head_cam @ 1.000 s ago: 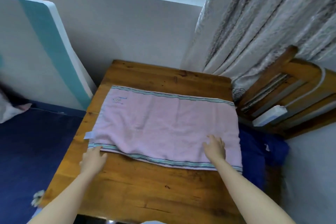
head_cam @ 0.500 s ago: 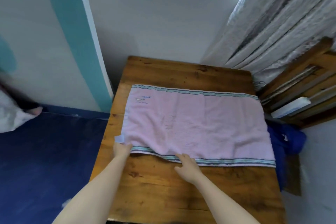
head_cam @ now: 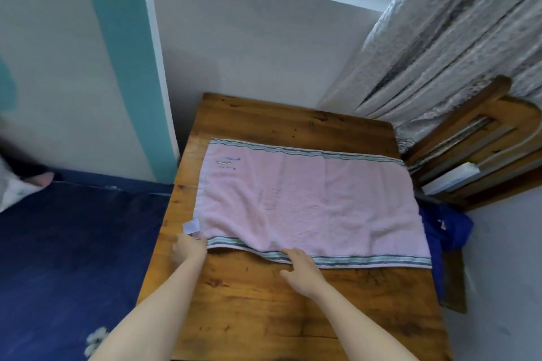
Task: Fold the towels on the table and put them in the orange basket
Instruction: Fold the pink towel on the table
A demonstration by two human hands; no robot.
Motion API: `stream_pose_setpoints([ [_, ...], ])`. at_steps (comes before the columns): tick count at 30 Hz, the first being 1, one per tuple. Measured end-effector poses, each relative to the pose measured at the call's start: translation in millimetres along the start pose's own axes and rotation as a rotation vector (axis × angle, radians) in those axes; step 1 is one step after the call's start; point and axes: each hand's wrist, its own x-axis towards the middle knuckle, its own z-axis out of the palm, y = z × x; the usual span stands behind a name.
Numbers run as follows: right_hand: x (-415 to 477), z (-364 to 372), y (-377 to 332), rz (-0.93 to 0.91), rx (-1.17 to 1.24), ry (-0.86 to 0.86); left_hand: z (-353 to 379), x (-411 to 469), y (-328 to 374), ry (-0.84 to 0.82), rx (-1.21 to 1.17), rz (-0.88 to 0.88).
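Observation:
A pink towel (head_cam: 311, 202) with green-striped borders lies spread flat on the wooden table (head_cam: 264, 308). My left hand (head_cam: 187, 248) is at the towel's near-left corner, beside a white label (head_cam: 191, 226), and its fingers pinch that corner. My right hand (head_cam: 300, 268) is at the near edge, left of the middle, with its fingertips resting on the striped border and its thumb out over the bare wood. Between the two hands the near edge stands slightly off the table. No orange basket is in view.
A bed with a dark blue cover (head_cam: 67, 267) runs along the table's left side, with a white and teal board (head_cam: 88, 73) leaning on the wall behind it. A wooden chair (head_cam: 481, 149) and blue cloth (head_cam: 445, 228) are at the right, under a curtain (head_cam: 457, 47).
My right hand slid left along the near edge from the right side to left of the middle. My left hand closed on the near-left corner, and the edge between them lifted a little.

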Motion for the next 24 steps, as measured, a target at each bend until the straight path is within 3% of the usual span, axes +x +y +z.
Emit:
stream_pose_setpoints([
  [7,-1.1,3.8,14.9,0.011,0.043,0.090,0.1,5.0,0.6,0.028,-0.018,-0.018],
  [11,-1.1,-1.0,23.3,0.047,0.020,0.122,-34.9,12.5,-15.9,0.057,0.039,0.031],
  [18,-3.3,-3.2,19.5,0.052,0.021,0.176,-95.6,35.5,-78.8,0.167,0.001,-0.113],
  [21,-8.4,-5.2,32.7,0.108,0.034,0.227,-93.7,23.7,-79.5,0.109,-0.028,-0.047],
  [24,-16.6,-13.0,56.8,0.220,0.062,0.297,-76.4,8.7,-65.2,0.123,0.122,0.006],
])
